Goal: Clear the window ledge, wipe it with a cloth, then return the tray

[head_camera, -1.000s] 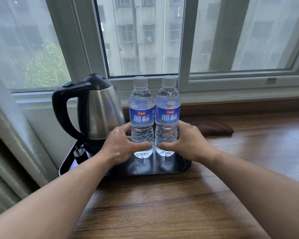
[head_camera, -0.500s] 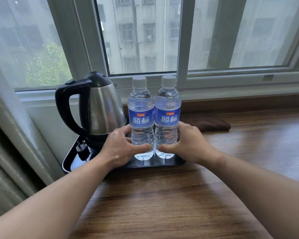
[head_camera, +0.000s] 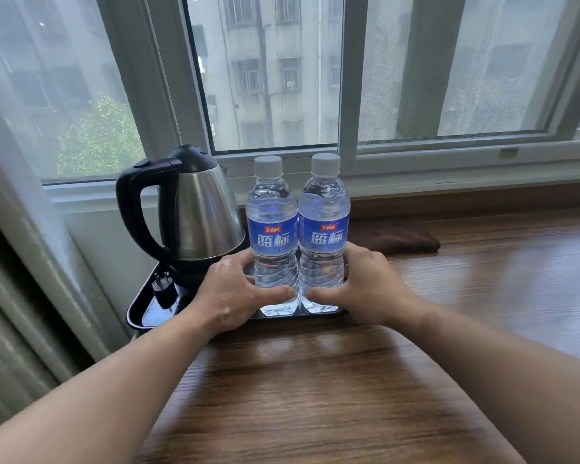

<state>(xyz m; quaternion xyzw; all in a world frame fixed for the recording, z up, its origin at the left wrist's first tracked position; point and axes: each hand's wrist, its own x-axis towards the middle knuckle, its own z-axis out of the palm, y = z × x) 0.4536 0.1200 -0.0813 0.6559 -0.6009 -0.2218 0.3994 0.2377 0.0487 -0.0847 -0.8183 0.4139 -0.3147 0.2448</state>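
Observation:
Two clear water bottles with blue labels stand side by side at the front right of a black tray on the wooden window ledge. My left hand is wrapped around the lower part of the left bottle. The right bottle is gripped the same way by my right hand. A steel kettle with a black handle stands on the tray's left half. Behind the bottles to the right, a folded brown cloth lies on the ledge.
The tray sits in the ledge's left corner, against the white window frame. A grey curtain hangs at the far left. The kettle's plug lies on the tray. The wooden ledge stretches on to the right.
Both hands stay closed around the bottles. The bottles now stand a little nearer the tray's front edge, and the view has shifted slightly.

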